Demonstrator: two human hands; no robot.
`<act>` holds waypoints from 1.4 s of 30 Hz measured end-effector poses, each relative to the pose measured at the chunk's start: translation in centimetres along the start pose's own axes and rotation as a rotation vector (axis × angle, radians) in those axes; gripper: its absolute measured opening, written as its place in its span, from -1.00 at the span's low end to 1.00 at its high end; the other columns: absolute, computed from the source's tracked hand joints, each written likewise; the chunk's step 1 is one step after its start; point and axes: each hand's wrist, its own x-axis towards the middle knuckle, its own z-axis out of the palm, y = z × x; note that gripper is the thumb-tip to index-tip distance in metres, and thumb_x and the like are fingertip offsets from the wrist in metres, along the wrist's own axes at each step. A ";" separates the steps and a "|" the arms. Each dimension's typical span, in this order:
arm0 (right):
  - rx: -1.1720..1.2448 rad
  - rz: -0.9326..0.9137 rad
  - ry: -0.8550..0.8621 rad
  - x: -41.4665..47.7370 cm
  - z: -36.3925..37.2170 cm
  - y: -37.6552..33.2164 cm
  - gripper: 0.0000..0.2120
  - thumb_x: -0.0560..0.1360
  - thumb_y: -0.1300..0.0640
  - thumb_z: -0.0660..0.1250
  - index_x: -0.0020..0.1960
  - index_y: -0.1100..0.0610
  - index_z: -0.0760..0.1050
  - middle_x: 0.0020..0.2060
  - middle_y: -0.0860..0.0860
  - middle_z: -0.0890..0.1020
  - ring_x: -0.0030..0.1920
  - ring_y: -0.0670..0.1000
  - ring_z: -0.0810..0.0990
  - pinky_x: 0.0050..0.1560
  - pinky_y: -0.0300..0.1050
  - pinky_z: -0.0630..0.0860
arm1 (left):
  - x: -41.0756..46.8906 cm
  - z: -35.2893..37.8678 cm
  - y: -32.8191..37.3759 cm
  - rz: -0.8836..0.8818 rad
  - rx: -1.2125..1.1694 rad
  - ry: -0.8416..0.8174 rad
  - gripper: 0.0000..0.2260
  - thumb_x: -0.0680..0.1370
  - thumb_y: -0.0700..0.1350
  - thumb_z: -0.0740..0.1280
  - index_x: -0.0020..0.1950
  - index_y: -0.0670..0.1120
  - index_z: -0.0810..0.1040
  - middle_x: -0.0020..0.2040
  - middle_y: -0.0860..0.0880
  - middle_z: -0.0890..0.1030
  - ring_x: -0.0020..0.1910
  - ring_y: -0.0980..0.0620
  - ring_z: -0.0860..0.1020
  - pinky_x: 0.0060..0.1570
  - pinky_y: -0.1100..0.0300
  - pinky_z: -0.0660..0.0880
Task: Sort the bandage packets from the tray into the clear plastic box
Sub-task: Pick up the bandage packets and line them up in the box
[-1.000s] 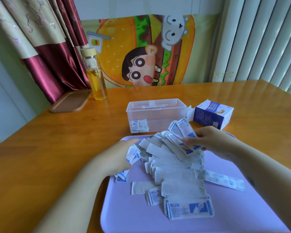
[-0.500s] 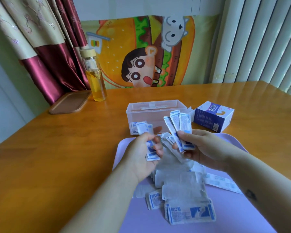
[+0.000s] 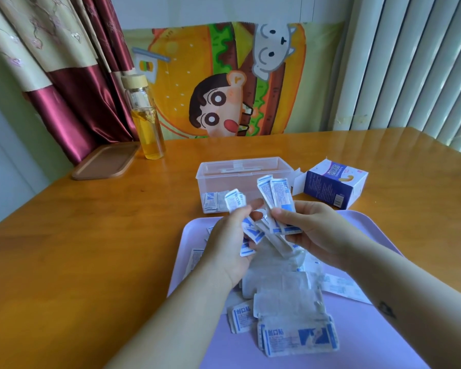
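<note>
Nearest, loose bandage packets [image 3: 298, 339] heap on the lavender tray [image 3: 357, 347] on the desk [image 3: 91, 249]. Above them the left hand [image 3: 232, 235] grips a bunch of small packets [image 3: 236, 202]; the right hand [image 3: 312, 227] pinches several long packets [image 3: 282, 195]: gathering by size, it seems. Next, carry each bunch to the clear plastic box [image 3: 244, 162] just beyond, where a few small ones already lie. The hands hide the heap's far part; counts are unclear.

The bandage packets [image 3: 298, 339] read "创口贴"; print on the carton [image 3: 330, 190] is too blurred to read.
</note>
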 end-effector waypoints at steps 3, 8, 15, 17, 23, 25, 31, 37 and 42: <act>0.045 0.018 -0.006 -0.4 -0.1 -0.3 -0.78 0.49 0.21 0.29 0.09 0.28 0.55 -0.18 0.10 0.65 -0.26 -0.06 0.60 -0.34 -0.30 0.50 | 0.3 -0.5 0.2 -0.058 -0.137 -0.005 -0.83 0.59 -0.18 0.19 -0.04 -0.11 0.57 -0.41 -0.03 0.52 -0.47 0.08 0.51 -0.32 0.20 0.45; -0.022 0.048 -0.081 -0.8 0.4 -0.1 -0.80 0.54 0.22 0.23 0.13 0.22 0.51 -0.14 0.08 0.63 -0.22 -0.06 0.58 -0.29 -0.28 0.50 | 0.3 -0.5 0.1 -0.087 0.015 -0.100 -0.75 0.56 0.04 0.27 0.11 -0.09 0.58 -0.35 0.01 0.45 -0.53 0.19 0.28 -0.56 0.37 0.17; -0.273 -0.051 -0.090 -1.4 1.5 -0.2 -0.91 0.57 0.15 0.22 -0.01 0.13 0.48 -0.27 0.05 0.67 -0.25 0.05 0.62 -0.22 -0.13 0.51 | -0.1 -0.6 -0.3 -0.004 0.108 -0.200 -0.85 0.58 -0.12 0.26 0.07 -0.05 0.60 -0.03 -0.18 0.67 -0.18 -0.06 0.65 -0.34 0.20 0.55; -0.360 -0.082 -0.053 -1.4 1.4 -0.4 -0.88 0.58 0.11 0.21 -0.05 0.11 0.49 -0.30 0.03 0.67 -0.28 0.01 0.63 -0.21 -0.13 0.50 | -0.3 -0.5 -0.4 0.027 0.085 -0.191 -0.85 0.58 -0.11 0.24 0.08 -0.04 0.59 -0.06 -0.13 0.69 -0.22 0.00 0.66 -0.37 0.24 0.54; -0.226 0.008 0.039 -1.0 0.6 -0.6 -0.84 0.52 0.08 0.29 0.00 0.13 0.57 -0.23 0.03 0.63 -0.29 -0.07 0.55 -0.24 -0.19 0.44 | -0.2 -0.3 0.1 0.047 -0.133 -0.072 -0.86 0.60 -0.12 0.23 0.01 -0.09 0.57 -0.31 -0.02 0.68 -0.43 0.09 0.63 -0.53 0.34 0.46; -0.093 0.077 -0.020 -1.2 0.8 -0.6 -0.83 0.52 0.11 0.28 -0.01 0.18 0.57 -0.20 0.09 0.58 -0.31 -0.05 0.47 -0.31 -0.23 0.40 | 0.0 -0.5 0.0 0.040 -0.123 -0.092 -0.80 0.60 -0.06 0.21 0.08 -0.10 0.59 -0.19 -0.07 0.69 -0.31 0.03 0.65 -0.43 0.28 0.52; 0.068 0.154 -0.099 -1.6 2.0 0.0 -0.85 0.54 0.17 0.26 -0.14 0.19 0.54 -0.37 0.03 0.53 -0.48 -0.11 0.38 -0.45 -0.34 0.37 | -0.4 -0.3 -0.1 -0.050 -0.126 -0.285 -0.35 0.52 0.36 0.01 0.07 -0.14 0.62 0.05 -0.22 0.64 -0.03 -0.11 0.64 0.07 0.08 0.50; -0.011 0.103 -0.029 -1.3 2.3 0.9 -0.88 0.54 0.14 0.27 -0.02 0.19 0.52 -0.32 0.05 0.58 -0.50 -0.12 0.42 -0.47 -0.34 0.38 | -0.2 -0.4 -0.8 -0.046 -0.111 -0.262 -0.69 0.60 0.02 0.18 0.12 -0.16 0.58 -0.02 -0.18 0.67 -0.09 -0.07 0.65 -0.27 0.19 0.60; -0.012 0.128 -0.021 -1.4 2.0 1.0 -0.87 0.55 0.12 0.26 -0.08 0.14 0.55 -0.34 0.01 0.61 -0.43 -0.10 0.47 -0.44 -0.32 0.37 | 0.3 -0.8 -1.3 -0.019 -0.055 -0.215 -0.81 0.60 -0.15 0.21 0.09 -0.16 0.58 0.08 -0.22 0.64 0.02 -0.14 0.63 -0.11 0.09 0.60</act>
